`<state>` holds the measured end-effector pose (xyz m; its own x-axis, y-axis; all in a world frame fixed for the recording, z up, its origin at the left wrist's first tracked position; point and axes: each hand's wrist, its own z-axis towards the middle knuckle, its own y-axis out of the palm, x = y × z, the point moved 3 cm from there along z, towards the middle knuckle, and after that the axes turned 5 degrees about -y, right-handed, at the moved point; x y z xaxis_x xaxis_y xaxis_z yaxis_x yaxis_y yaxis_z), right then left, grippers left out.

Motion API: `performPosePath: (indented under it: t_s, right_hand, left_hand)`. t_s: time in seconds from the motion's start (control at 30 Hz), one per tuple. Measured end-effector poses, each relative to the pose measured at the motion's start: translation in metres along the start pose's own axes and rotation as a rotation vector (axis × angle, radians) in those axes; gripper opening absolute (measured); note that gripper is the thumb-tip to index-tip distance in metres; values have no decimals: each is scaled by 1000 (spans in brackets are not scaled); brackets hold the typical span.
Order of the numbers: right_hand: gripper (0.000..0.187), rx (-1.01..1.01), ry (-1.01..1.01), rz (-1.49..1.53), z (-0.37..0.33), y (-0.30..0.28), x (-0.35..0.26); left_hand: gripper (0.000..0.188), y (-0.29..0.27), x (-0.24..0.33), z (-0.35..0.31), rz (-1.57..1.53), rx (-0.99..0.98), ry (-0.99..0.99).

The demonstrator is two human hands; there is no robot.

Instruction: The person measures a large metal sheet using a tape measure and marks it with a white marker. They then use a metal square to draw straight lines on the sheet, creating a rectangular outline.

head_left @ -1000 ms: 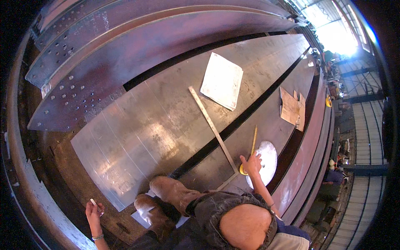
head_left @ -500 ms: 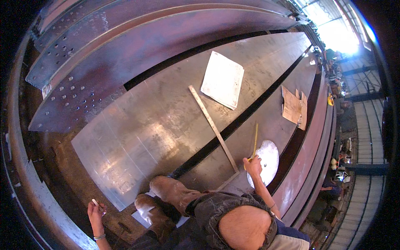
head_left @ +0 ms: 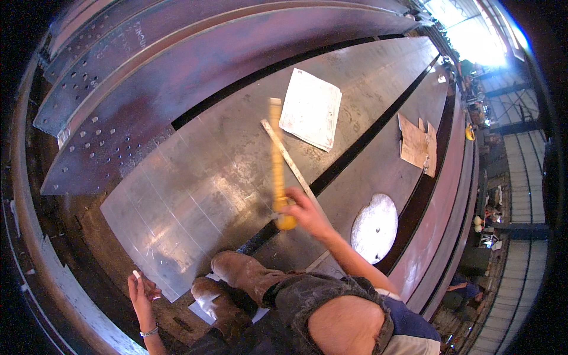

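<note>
Yellow tape measure (head_left: 287,222) is gripped by right hand (head_left: 307,215), so blade (head_left: 276,154) is free; apparently chalk (head_left: 136,275) is pinched by left hand (head_left: 142,293).

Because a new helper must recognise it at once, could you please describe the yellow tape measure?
Find the wide grey steel plate in the middle of the picture. Over its lower right edge, the right hand holds the tape measure, blade drawn out toward the picture's top. Bright yellow sets it apart from the pale flat bar behind it.
</note>
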<state>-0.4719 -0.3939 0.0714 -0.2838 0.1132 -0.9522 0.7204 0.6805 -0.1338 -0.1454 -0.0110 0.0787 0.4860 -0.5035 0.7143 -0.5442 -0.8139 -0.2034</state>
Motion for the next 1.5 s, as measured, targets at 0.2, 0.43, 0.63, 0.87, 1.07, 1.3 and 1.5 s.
performPosePath:
  t_s: [0.2, 0.43, 0.63, 0.87, 1.07, 1.3, 1.5]
  right_hand:
    - [56, -712, 97, 364, 21, 172, -64]
    - [59, -826, -91, 69, -7, 234, -66]
    - [60, -711, -132, -52, -16, 231, -58]
    - [61, -689, 94, 95, -13, 236, -52]
    - [60, -518, 89, 47, -11, 238, -46]
    - [43, -416, -303, -235, -15, 232, -54]
    - [25, -126, -230, -229, 18, 196, -45]
  left_hand:
    - [32, 59, 14, -3, 102, -319, 64]
    - [40, 92, -4, -24, -58, -470, 16]
    - [26, 94, -19, -17, -34, -359, 110]
    - [14, 97, -11, -17, 102, -249, 211]
    - [48, 99, 15, -19, 64, -269, 345]
    - [80, 106, 14, -20, 27, -611, 226]
    - [47, 121, 35, -22, -152, -507, 42]
